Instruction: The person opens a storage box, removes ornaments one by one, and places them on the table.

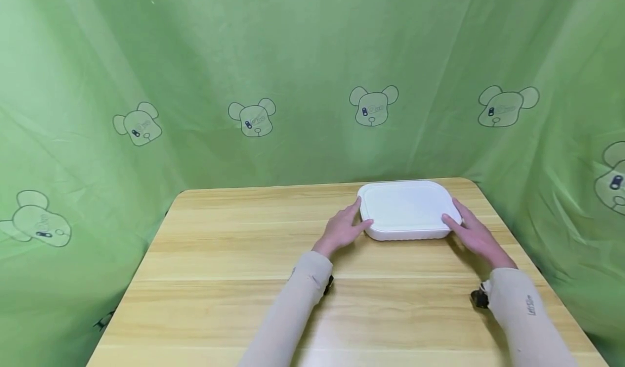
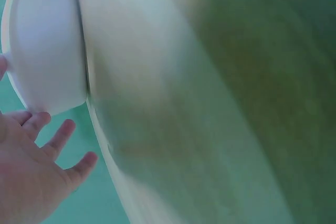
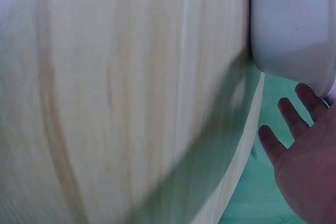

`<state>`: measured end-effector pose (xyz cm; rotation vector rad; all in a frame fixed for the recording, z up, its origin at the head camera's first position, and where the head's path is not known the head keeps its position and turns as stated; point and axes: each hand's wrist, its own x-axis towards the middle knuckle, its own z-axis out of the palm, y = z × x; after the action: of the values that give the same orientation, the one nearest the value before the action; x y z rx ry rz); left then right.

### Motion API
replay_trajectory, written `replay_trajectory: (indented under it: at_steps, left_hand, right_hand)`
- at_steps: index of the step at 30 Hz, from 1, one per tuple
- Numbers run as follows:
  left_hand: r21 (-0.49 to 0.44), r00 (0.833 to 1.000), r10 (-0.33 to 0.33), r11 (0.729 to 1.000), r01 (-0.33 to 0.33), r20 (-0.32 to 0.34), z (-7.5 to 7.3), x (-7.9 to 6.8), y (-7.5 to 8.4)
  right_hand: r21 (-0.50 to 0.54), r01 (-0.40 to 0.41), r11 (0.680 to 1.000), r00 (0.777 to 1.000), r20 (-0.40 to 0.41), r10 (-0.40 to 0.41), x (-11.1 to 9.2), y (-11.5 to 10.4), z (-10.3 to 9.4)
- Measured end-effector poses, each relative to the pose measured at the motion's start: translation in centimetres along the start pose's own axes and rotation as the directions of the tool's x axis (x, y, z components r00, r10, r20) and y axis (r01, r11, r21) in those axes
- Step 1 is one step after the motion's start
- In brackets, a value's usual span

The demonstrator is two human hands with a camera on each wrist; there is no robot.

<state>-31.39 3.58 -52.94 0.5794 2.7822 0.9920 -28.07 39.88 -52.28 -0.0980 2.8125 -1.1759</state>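
A white rectangular lidded container with rounded corners rests flat on the far right portion of the wood-grain desk, near the far edge. The lid is seated on top.

The left grip contacts the container's left end, thumb at the near-left corner. It is unclosed: the fingers are extended and spread, and two of them stand clear of the container wall in the left wrist view.

The right grip contacts the right end, thumb over the lid edge at the near-right corner. It is likewise unclosed, fingers extended.

Light beige sleeves cover both forearms. A green curtain printed with bear-head outlines surrounds the desk's far edge and sides.
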Motion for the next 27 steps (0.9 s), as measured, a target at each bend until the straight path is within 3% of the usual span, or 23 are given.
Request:
replay_trajectory:
  at_steps: [9,17,27]
  left_hand:
    - [0.027,1.0,0.008,1.0,-0.009,0.012,-0.2,-0.1,0.4]
    - [0.137,1.0,-0.003,0.991,0.0,0.021,-0.1,-0.3,1.1]
    - [0.199,0.999,-0.041,0.979,0.047,-0.032,0.4,-0.3,1.9]
  right_hand:
    - [-0.013,0.014,1.0,1.0,-0.018,-0.014,0.2,0.3,0.1]
    - [-0.03,0.03,0.999,0.998,-0.05,-0.031,0.1,0.3,0.2]
    - [-0.038,0.038,0.999,0.997,-0.066,-0.041,-0.1,0.0,0.3]
